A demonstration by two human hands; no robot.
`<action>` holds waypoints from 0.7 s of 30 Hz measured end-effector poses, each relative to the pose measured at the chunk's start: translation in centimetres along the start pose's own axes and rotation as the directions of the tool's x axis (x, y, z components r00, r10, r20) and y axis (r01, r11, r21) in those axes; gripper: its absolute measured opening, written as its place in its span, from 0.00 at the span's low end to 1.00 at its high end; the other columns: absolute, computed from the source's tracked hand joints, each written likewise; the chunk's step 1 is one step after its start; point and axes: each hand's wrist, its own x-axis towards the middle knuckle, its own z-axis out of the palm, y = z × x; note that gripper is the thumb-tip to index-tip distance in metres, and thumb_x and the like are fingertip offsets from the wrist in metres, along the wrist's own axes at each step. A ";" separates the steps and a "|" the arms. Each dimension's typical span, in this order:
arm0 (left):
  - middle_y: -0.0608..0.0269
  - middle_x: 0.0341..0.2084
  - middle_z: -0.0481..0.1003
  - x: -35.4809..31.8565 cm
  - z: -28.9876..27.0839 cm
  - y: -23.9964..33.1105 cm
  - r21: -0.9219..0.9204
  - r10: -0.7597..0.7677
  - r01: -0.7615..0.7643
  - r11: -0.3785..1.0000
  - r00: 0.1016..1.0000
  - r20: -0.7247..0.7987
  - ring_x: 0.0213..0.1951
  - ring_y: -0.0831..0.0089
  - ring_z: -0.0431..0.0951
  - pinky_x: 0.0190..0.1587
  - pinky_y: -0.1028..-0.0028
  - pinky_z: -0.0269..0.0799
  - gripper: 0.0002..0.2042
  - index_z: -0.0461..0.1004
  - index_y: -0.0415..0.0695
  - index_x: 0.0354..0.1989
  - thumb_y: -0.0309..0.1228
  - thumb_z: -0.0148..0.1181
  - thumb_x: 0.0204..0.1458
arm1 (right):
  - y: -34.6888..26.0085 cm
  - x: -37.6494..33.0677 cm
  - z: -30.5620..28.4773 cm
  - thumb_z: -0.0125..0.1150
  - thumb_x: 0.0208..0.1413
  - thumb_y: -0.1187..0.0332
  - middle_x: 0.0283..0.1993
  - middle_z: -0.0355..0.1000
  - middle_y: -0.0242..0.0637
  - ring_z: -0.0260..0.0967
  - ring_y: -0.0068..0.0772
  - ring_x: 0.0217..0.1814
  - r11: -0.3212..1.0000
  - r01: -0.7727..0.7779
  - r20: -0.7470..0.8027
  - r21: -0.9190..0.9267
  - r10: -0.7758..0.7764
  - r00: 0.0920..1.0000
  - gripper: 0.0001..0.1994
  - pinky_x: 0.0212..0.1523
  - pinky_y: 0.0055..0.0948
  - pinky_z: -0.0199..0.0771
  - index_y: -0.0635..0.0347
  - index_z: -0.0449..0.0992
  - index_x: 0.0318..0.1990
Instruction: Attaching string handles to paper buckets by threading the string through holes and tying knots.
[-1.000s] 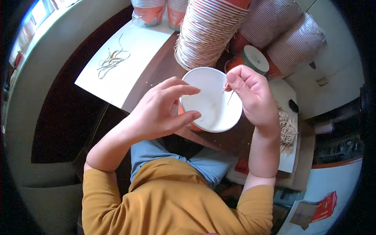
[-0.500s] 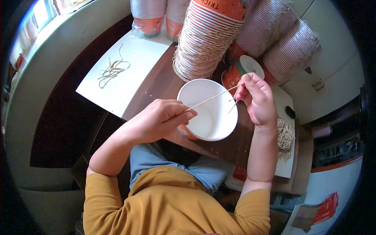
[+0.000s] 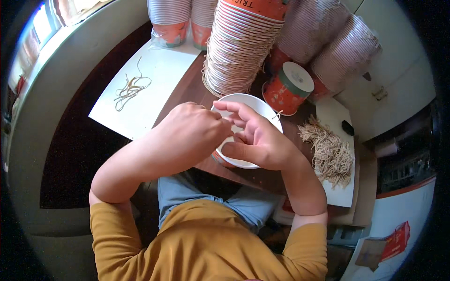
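A white-lined paper bucket (image 3: 276, 127) with a red outside stands upright before me, its mouth facing up. At its right rim a short beige cord (image 3: 277, 114) pokes out in a small knot or loop. Over the bucket's left side my left hand (image 3: 199, 133) is closed, back upward, its fingertips hidden. My right hand (image 3: 258, 136) reaches in from the right and meets it, thumb and index finger apart, the other fingers curled loosely. Any cord between the hands is hidden from view.
A tall stack of nested buckets (image 3: 236, 51) rises behind, with more wrapped stacks (image 3: 347, 56) at the right. An upturned red bucket (image 3: 288, 89) stands nearby. Beige cords heap (image 3: 330, 154) on a white board at right; loose cords (image 3: 131, 91) lie on another board at left.
My right hand has come left and down from the bucket's far right to meet my left hand. The stretched cord between them no longer shows. A knotted cord end now shows at the right rim.
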 end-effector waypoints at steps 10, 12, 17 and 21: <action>0.51 0.25 0.75 0.9 -0.2 -0.8 -0.207 0.020 -0.045 0.977 0.992 -0.125 0.28 0.54 0.77 0.32 0.63 0.73 0.10 0.75 0.38 0.39 0.24 0.59 0.47 | -1.4 -0.5 0.6 0.66 0.50 0.72 0.29 0.71 0.30 0.68 0.14 0.30 0.871 0.081 -0.289 -0.485 -0.247 0.925 0.13 0.31 0.19 0.68 0.64 0.75 0.43; 0.51 0.26 0.76 0.8 0.2 -0.7 -0.264 -0.004 -0.053 0.963 0.977 -0.211 0.29 0.54 0.77 0.32 0.64 0.73 0.10 0.76 0.37 0.39 0.24 0.59 0.48 | -1.0 -0.2 0.2 0.66 0.49 0.73 0.29 0.72 0.33 0.69 0.18 0.30 0.755 0.212 -0.243 -0.620 -0.442 0.863 0.11 0.31 0.21 0.69 0.64 0.76 0.41; 0.51 0.27 0.76 1.2 0.8 -1.1 -0.291 -0.076 -0.005 0.957 0.961 -0.265 0.28 0.56 0.77 0.31 0.65 0.73 0.07 0.77 0.38 0.38 0.25 0.59 0.51 | -0.5 -0.4 -2.2 0.64 0.50 0.78 0.36 0.74 0.37 0.70 0.20 0.35 0.623 0.308 -0.163 -0.719 -0.582 0.797 0.05 0.34 0.18 0.69 0.66 0.79 0.36; 0.53 0.24 0.76 1.6 1.2 -1.9 -0.244 -0.056 -0.013 0.970 0.960 -0.274 0.26 0.56 0.76 0.30 0.65 0.72 0.08 0.77 0.38 0.38 0.27 0.58 0.52 | -1.6 -1.2 -3.6 0.64 0.51 0.77 0.34 0.74 0.32 0.69 0.17 0.35 0.828 0.190 -0.173 -0.528 -0.324 0.930 0.06 0.34 0.18 0.69 0.67 0.79 0.37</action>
